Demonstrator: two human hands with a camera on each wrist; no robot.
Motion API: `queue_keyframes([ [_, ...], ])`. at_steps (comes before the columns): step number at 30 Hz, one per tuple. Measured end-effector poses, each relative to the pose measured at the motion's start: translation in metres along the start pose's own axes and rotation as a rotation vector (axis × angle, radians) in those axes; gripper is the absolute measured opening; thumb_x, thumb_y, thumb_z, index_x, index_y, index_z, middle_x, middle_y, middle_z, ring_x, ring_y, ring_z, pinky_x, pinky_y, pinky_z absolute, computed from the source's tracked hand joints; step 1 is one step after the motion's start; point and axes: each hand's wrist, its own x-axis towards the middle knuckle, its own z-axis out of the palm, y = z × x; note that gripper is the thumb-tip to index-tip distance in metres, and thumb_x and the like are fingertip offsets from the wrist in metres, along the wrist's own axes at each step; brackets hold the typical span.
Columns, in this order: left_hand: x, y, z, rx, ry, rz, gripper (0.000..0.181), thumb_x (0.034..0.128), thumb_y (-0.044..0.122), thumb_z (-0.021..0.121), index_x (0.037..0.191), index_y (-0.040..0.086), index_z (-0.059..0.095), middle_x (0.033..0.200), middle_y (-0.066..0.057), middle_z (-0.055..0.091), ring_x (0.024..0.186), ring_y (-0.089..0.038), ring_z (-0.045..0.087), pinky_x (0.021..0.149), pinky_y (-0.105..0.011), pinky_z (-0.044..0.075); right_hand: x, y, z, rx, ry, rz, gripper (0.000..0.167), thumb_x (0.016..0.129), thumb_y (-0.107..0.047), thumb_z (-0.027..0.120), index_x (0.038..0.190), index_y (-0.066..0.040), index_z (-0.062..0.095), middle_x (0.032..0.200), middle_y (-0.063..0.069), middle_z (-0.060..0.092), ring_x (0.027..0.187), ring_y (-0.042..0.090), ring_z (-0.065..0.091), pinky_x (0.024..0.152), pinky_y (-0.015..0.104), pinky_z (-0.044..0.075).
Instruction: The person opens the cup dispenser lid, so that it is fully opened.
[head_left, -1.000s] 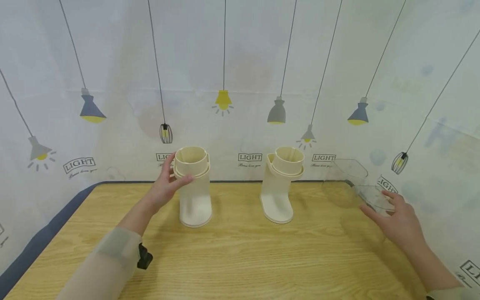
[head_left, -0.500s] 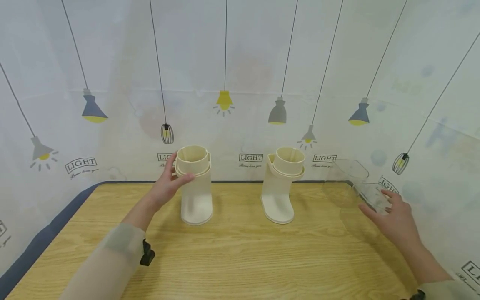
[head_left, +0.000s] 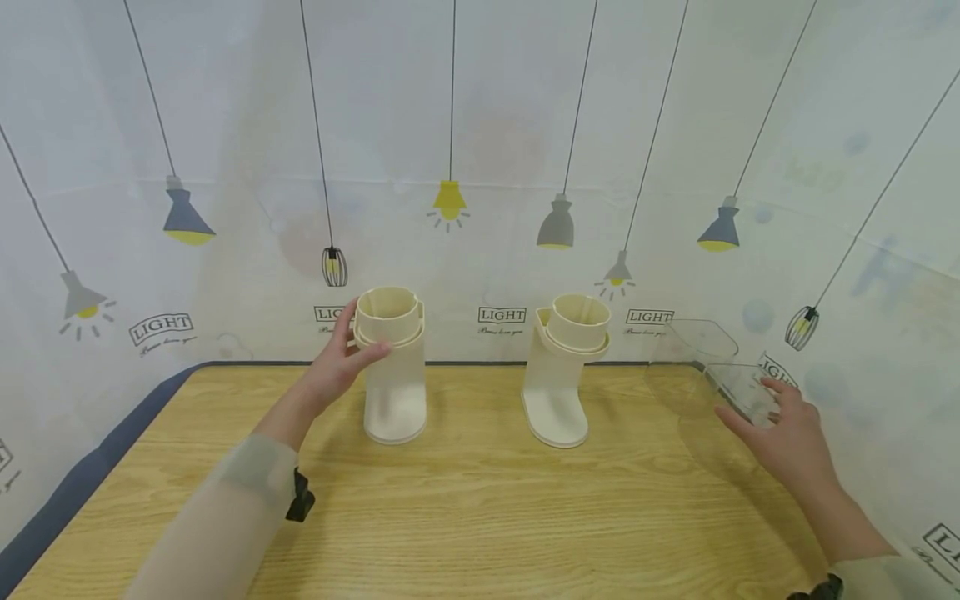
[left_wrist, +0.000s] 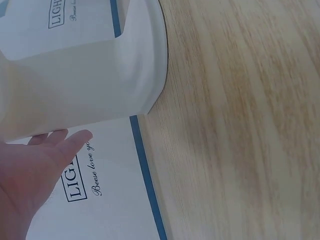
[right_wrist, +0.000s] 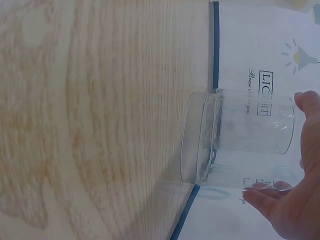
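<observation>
In the head view two cream plastic stands, each with a round cup-like ring on top and a flat rounded foot, are on the wooden table. My left hand [head_left: 333, 371] holds the left stand [head_left: 395, 392] near its ring, thumb in front and fingers around the side. The right stand [head_left: 555, 392] is upright and untouched. At the far right my right hand [head_left: 795, 433] holds a clear plastic container [head_left: 738, 387] by its upper part, thumb and fingers on opposite sides. In the right wrist view, the clear container [right_wrist: 255, 125] shows near the fingers; its outlines are faint.
A second clear outline [head_left: 690, 358] is behind the right hand, beside the table's back right corner. The wooden table [head_left: 480, 517] reaches back to a dark blue edge. A white cloth backdrop [head_left: 495, 100] printed with hanging lamps rises behind and at both sides.
My left hand and the left stand have shifted a little to the right and back. My right hand has moved slightly left and back. The right stand stays in place.
</observation>
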Motion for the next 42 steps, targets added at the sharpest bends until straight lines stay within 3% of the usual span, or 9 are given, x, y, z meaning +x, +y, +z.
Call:
queue_keyframes([
  [12,0.002,0.004,-0.007,0.105,0.039,-0.039,0.106,0.1021,0.044,0.074,0.177,0.035,-0.001,0.175,-0.028,0.032,0.158,-0.051,0.038,0.125,-0.073,0.036,0.002,-0.001,0.002,0.009,-0.01,-0.014,0.105,0.104,-0.062,0.065,0.172,0.002,0.017,0.162,0.052,0.021,0.132,0.069,0.048,0.094,0.076,0.052],
  [20,0.002,0.004,-0.012,0.102,0.048,-0.043,0.105,0.1017,0.045,0.076,0.177,0.039,0.003,0.174,-0.026,0.035,0.16,-0.051,0.034,0.125,-0.075,0.034,0.006,-0.003,0.003,0.014,-0.013,-0.02,0.106,0.104,-0.062,0.065,0.173,0.002,0.017,0.164,0.052,0.019,0.133,0.07,0.047,0.096,0.077,0.051],
  [31,0.001,0.004,-0.007,0.095,0.02,-0.029,0.099,0.1041,0.046,0.071,0.176,0.045,0.002,0.174,-0.025,0.034,0.161,-0.051,0.032,0.126,-0.077,0.031,0.007,0.003,-0.006,0.004,-0.056,-0.023,0.106,0.105,-0.062,0.065,0.173,0.003,0.016,0.169,0.048,0.019,0.134,0.07,0.045,0.097,0.08,0.048],
  [35,0.0,0.004,-0.006,0.105,0.01,-0.03,0.099,0.1048,0.047,0.069,0.175,0.048,0.0,0.176,-0.025,0.031,0.16,-0.055,0.032,0.124,-0.078,0.032,0.007,0.004,-0.009,-0.006,-0.064,-0.011,0.107,0.104,-0.063,0.065,0.173,0.002,0.014,0.168,0.049,0.019,0.139,0.072,0.038,0.1,0.083,0.044],
  [39,-0.003,0.003,-0.006,0.09,0.002,-0.048,0.102,0.105,0.048,0.069,0.176,0.044,-0.004,0.179,-0.024,0.025,0.162,-0.055,0.03,0.126,-0.076,0.031,0.002,0.002,-0.009,0.003,-0.015,-0.002,0.109,0.105,-0.063,0.064,0.173,0.004,0.011,0.167,0.05,0.017,0.144,0.071,0.03,0.103,0.085,0.038],
  [42,-0.007,0.003,-0.006,0.09,0.003,-0.061,0.105,0.1046,0.05,0.07,0.177,0.036,-0.005,0.181,-0.023,0.021,0.165,-0.052,0.027,0.129,-0.072,0.031,-0.005,-0.004,-0.007,0.033,0.073,-0.029,0.1,0.108,-0.056,0.061,0.171,0.006,0.015,0.168,0.047,0.016,0.145,0.067,0.029,0.105,0.084,0.036],
])
